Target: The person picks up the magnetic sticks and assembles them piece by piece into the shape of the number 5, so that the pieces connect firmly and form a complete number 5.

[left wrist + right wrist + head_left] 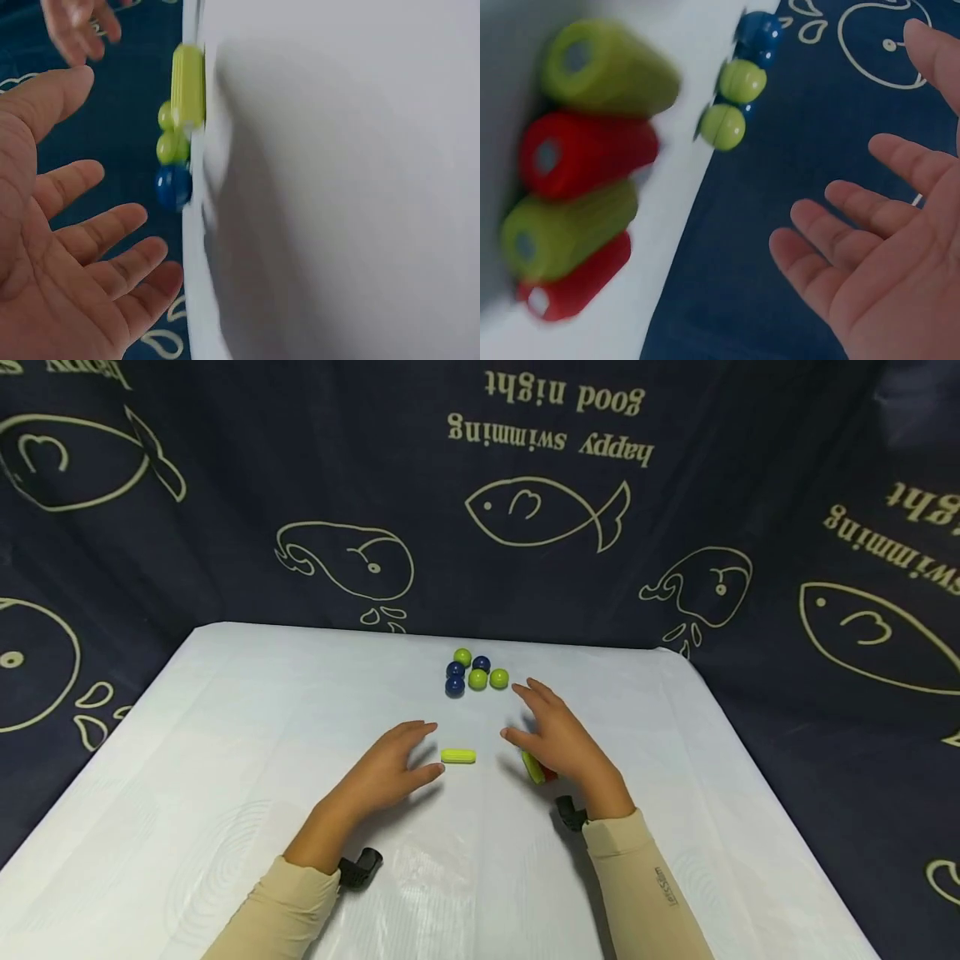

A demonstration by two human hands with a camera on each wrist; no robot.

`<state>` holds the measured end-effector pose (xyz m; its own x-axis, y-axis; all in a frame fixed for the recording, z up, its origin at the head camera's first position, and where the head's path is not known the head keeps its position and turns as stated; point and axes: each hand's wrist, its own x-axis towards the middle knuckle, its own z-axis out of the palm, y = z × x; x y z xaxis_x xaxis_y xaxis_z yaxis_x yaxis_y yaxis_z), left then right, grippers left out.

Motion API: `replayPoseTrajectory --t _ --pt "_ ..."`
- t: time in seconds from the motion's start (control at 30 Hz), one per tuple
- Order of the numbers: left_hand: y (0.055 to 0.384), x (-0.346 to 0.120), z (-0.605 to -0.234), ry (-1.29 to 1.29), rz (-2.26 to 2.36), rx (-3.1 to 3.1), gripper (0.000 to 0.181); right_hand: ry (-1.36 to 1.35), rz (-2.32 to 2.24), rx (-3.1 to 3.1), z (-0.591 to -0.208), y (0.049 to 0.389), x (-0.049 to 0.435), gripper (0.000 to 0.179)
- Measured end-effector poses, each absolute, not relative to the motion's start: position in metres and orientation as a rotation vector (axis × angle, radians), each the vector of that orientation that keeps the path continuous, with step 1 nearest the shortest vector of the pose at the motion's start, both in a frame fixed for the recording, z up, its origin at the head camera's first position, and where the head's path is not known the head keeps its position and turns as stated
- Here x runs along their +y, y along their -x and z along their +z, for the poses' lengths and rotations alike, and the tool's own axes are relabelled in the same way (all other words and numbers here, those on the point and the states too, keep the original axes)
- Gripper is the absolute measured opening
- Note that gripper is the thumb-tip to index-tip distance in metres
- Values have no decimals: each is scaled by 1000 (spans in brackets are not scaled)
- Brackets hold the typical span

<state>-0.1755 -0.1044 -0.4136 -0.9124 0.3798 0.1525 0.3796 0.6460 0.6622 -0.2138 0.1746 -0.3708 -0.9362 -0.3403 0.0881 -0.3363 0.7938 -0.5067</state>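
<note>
My left hand [382,770] hovers above the table with fingers spread and nothing in its grasp. Just right of its fingertips lies a single yellow-green ribbed cylinder [458,756], also seen upright-looking in the left wrist view as a green cylinder [188,86]. Over the right half, my right hand [561,739] is held loosely open, holding nothing. Partly hidden beneath it are a yellow-green cylinder [533,768] and a red piece [551,773]. The right wrist view shows two green cylinders [607,67] and two red cylinders [592,154] alternating side by side, blurred.
Beyond the hands, glossy green balls [477,679] and dark blue balls [454,686] cluster near the far edge of the white-covered table [247,718]. A dark blue curtain [420,460] with fish drawings hangs behind. Each wrist wears a black camera [361,869].
</note>
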Motion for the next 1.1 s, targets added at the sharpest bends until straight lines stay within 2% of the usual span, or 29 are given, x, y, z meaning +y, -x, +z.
replayPoseTrajectory --t 0.37,0.63,1.1 --pt "182 -86 -438 -446 1439 2650 45 654 -990 2861 -376 249 141 61" --pt "186 -85 -454 -529 1469 2723 36 657 -1004 2816 -388 272 123 54" --pt "183 -74 -455 -480 1413 2889 21 663 -906 2812 -399 303 94 48"
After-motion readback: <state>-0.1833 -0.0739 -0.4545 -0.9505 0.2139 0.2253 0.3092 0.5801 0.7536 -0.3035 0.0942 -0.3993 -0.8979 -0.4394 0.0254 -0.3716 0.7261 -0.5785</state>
